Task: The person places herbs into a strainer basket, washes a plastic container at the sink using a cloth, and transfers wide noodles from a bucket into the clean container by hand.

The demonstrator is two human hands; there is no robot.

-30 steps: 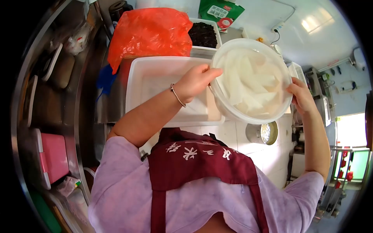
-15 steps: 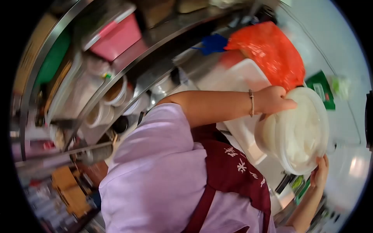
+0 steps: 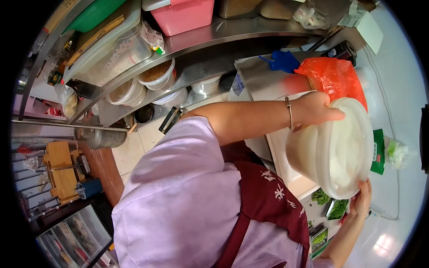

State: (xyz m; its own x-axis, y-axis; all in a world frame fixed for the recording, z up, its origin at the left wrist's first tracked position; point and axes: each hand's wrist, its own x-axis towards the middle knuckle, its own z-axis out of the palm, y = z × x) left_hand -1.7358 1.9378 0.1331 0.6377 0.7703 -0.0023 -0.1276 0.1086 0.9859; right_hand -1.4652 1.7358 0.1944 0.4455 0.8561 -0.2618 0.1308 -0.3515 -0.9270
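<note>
A large round white tub (image 3: 304, 149) is held up in front of my body, its mouth tipped toward the wall. Pale white content (image 3: 346, 147), which I cannot identify, shows inside. My left hand (image 3: 319, 109), at the top of the view, grips the rim, with a bracelet round the wrist. Lower in the view, my right hand (image 3: 362, 201) holds the opposite part of the rim, its fingers partly hidden. Beside my left hand lies a red plastic bag (image 3: 335, 76). A pale tray (image 3: 281, 154) shows partly under my left forearm and the tub.
Metal shelves (image 3: 219, 33) hold a pink bin (image 3: 185, 18) and several white tubs. A blue cloth-like item (image 3: 283, 61) lies on the metal surface. Trays of chopped greens (image 3: 338, 209) sit below the tub. The white wall (image 3: 409, 111) is at the right.
The view has shifted, bringing the greens below the tub and more floor into sight. The tub appears slightly farther left in the view, still in both my hands.
</note>
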